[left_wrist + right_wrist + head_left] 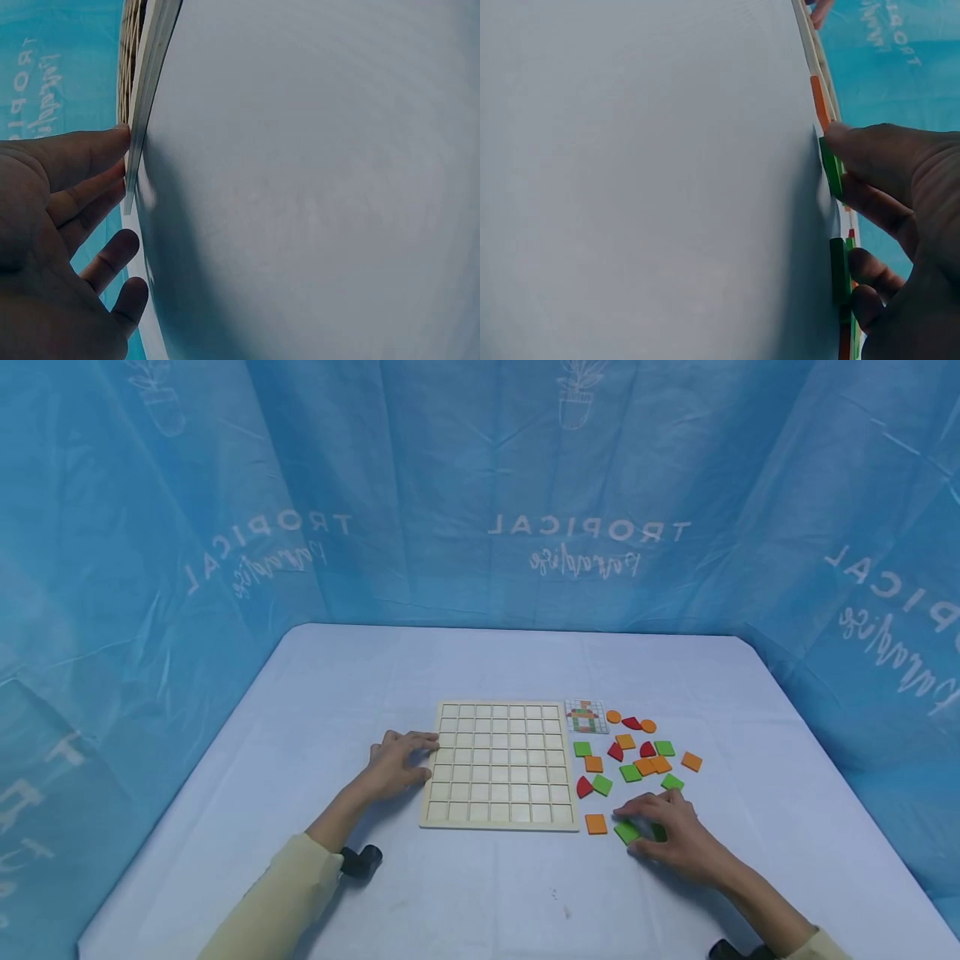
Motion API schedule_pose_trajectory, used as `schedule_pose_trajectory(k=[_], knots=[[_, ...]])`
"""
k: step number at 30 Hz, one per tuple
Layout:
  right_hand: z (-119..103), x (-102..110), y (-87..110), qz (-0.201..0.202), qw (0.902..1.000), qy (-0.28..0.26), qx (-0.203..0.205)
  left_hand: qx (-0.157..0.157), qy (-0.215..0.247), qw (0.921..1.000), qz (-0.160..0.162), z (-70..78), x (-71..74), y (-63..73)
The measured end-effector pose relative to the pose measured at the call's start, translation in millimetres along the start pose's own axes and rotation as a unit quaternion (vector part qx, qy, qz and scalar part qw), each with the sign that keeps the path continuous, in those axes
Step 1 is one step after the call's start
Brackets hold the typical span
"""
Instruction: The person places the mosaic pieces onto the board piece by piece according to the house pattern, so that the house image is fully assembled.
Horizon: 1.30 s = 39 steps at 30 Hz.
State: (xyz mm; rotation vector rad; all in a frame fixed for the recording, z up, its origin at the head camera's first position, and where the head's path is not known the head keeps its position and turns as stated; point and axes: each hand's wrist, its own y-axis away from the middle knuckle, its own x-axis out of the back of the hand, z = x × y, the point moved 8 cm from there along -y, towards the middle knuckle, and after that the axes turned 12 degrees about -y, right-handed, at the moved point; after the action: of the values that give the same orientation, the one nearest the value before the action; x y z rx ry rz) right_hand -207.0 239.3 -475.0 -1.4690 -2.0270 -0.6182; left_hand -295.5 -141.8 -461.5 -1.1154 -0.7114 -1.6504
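Observation:
A pale wooden grid board (498, 766) with raised lines between its cells lies on the table. At its left edge rests my left hand (395, 766), fingers and thumb spread, fingertips touching the rim; the left wrist view shows the board's side (142, 112) against these fingertips. To the right of the board, my right hand (675, 835) pinches a green square tile (627, 832) between thumb and forefinger, low over the cloth. In the right wrist view the thumb is on one end of this green tile (830, 166). Another green tile (659, 832) is partly hidden under the hand.
Beside the board lies a small pattern card (587, 717). Orange squares (596, 824), orange discs (613, 717), red quarter-round pieces (584, 787) and several green squares (631, 773) lie scattered to the right. Blue printed curtains (480, 485) surround the white-covered table (480, 664).

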Motion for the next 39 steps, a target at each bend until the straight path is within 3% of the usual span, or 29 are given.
schedule_pose_trajectory(k=[28, 34, 39], knots=[[2, -3, 8.0, 0.028, 0.9995, -0.015, 0.008, 0.006, -0.001, 1.0000, 0.002, 4.3, 2.1, 2.3], [-12, -4, 2.8, 0.044, 0.9987, -0.001, 0.026, 0.017, 0.003, 0.9999, 0.000, 2.6, 0.9, 1.1], [-32, -14, -11.5, 0.065, 0.9957, -0.027, 0.060, 0.024, 0.004, 0.9997, 0.000, 1.1, -0.9, -0.4]])
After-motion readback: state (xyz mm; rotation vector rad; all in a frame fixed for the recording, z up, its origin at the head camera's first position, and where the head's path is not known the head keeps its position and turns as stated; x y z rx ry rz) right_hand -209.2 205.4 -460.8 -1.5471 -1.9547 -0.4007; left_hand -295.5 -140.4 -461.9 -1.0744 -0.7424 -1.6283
